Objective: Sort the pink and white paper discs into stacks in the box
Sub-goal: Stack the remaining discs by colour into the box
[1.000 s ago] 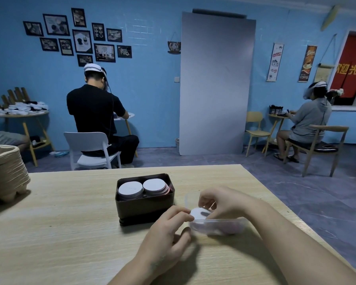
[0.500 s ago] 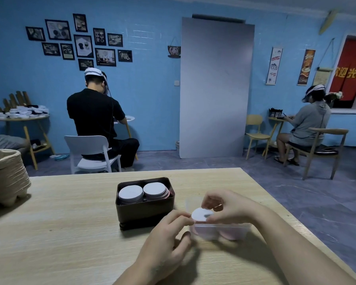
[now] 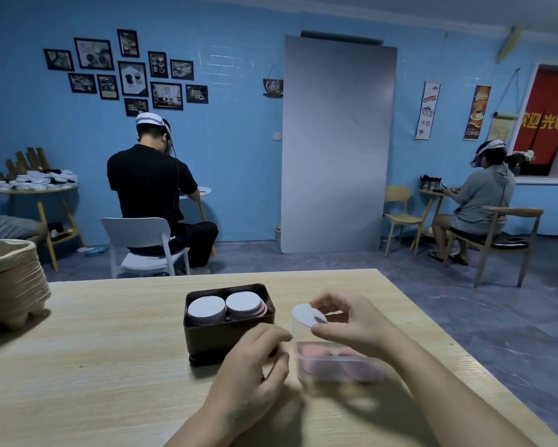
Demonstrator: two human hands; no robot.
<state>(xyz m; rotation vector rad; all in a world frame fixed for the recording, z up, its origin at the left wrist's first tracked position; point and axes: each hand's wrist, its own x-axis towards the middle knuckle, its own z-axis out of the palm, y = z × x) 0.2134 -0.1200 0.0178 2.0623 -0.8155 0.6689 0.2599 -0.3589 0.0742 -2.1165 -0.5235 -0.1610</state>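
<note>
- Blue-walled room is seen behind a pale wooden table [image 3: 110,366]; two seated people are counted, one in black [image 3: 152,188] at left with back turned, one in grey [image 3: 484,195] at right.
- Eleven framed pictures [image 3: 132,75] are counted on the wall, and one grey panel [image 3: 337,143] is leaned beside them.
- One dark box [image 3: 229,337] is placed on the table near its middle; two stacks are held in it side by side.
- Left stack [image 3: 206,309] is topped with a white disc; right stack [image 3: 244,304] is also white on top, with pink edges shown along its right side.
- One clear plastic container [image 3: 335,369] is set just right of the box; pink discs [image 3: 313,354] are seen through its wall, at least two, exact count not readable.
- One white disc [image 3: 308,314] is pinched between thumb and fingers of the right hand [image 3: 348,321], held above the container and to the right of the box.
- Left hand [image 3: 255,372] is held loosely curled in front of the box, fingers bent inward; nothing is seen gripped in it.
- One stack of moulded pulp trays [image 3: 10,282] is noted at the table's far left edge.
</note>
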